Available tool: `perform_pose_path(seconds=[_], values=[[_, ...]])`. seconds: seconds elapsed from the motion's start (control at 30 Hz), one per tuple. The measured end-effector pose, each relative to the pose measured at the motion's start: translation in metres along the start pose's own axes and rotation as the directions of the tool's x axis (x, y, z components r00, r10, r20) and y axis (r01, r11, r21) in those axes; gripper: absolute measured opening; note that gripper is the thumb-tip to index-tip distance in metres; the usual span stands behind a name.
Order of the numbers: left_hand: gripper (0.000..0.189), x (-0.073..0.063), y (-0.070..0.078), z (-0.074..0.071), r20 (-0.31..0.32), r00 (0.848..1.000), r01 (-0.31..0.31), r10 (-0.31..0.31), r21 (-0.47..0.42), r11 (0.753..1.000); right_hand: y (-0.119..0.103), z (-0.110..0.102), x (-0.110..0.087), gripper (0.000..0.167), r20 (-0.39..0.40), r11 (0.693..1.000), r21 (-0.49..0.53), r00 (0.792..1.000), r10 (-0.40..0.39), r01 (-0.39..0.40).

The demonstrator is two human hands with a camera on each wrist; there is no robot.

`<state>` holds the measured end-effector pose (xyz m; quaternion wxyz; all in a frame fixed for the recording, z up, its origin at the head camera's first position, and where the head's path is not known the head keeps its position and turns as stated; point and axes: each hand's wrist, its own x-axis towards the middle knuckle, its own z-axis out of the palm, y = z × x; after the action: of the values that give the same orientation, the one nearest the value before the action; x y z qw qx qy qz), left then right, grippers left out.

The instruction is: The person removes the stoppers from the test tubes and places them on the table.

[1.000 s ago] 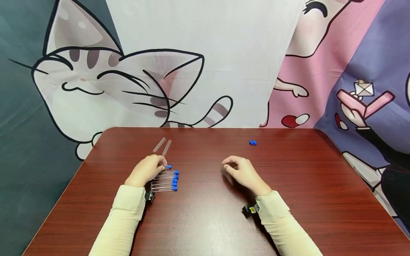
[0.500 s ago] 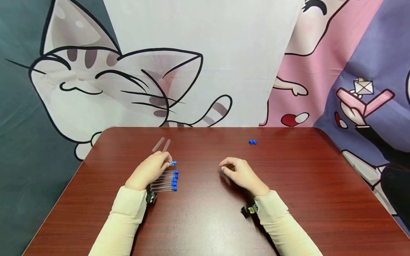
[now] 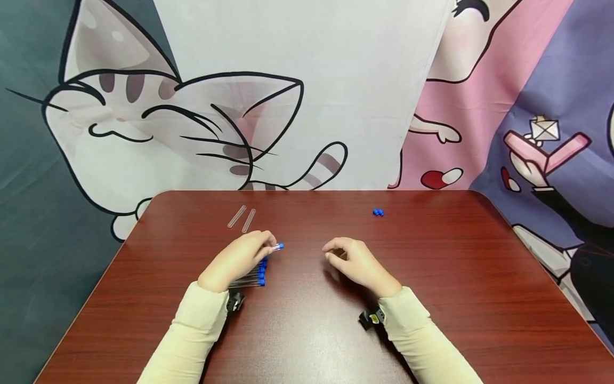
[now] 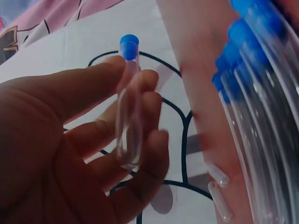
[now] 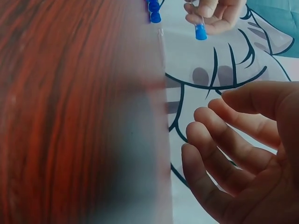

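A clear test tube with a blue stopper [image 4: 129, 144] is pinched between thumb and fingers of my left hand [image 3: 241, 258], its stoppered end pointing right in the head view. Under and beside that hand lies a row of several stoppered test tubes [image 3: 250, 283], partly covered by it. My right hand [image 3: 363, 263] hovers over the middle of the table, fingers loosely bent, with nothing between them. Two unstoppered clear tubes [image 3: 249, 220] lie just beyond the left hand. Farther off on the right, small blue stoppers [image 3: 378, 212] sit close together.
Everything lies on a reddish-brown wooden table [image 3: 307, 330] with rounded far corners. Directly behind its far edge hangs a cloth backdrop [image 3: 288, 48] printed with a cartoon cat. Each wrist carries a small black camera [image 3: 235, 302].
My left hand has lifted the stoppered tube from above the row and carried it to the right. The right hand has drifted slightly left.
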<state>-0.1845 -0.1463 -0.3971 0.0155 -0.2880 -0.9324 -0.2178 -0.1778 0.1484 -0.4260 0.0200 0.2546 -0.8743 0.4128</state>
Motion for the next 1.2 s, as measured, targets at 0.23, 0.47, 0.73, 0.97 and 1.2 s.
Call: perform_pose_path(seconds=[0.23,0.47,0.73,0.97,1.2], values=[[0.006,0.004,0.010,0.006,0.027,0.999,-0.038,0.040,-0.073,0.997,-0.004,0.002,0.001,0.014,0.029,0.999,-0.005,0.999,-0.038,0.038],[0.006,0.007,0.021,0.011,0.027,0.996,-0.078,0.082,-0.127,0.989,-0.007,0.005,0.001,0.016,0.051,0.993,-0.011,0.992,-0.114,0.115],[0.007,0.009,0.028,0.015,0.006,0.985,-0.168,0.171,-0.154,0.974,-0.009,0.008,0.000,0.017,0.068,0.986,0.016,0.983,-0.169,0.169],[0.007,0.009,0.033,0.017,-0.009,0.980,-0.197,0.199,-0.175,0.965,-0.011,0.009,0.000,0.014,0.106,0.985,0.044,0.980,-0.171,0.167],[0.007,0.010,0.035,0.020,-0.016,0.973,-0.230,0.231,-0.184,0.956,-0.010,0.010,0.000,0.011,0.112,0.973,-0.013,0.968,-0.227,0.230]])
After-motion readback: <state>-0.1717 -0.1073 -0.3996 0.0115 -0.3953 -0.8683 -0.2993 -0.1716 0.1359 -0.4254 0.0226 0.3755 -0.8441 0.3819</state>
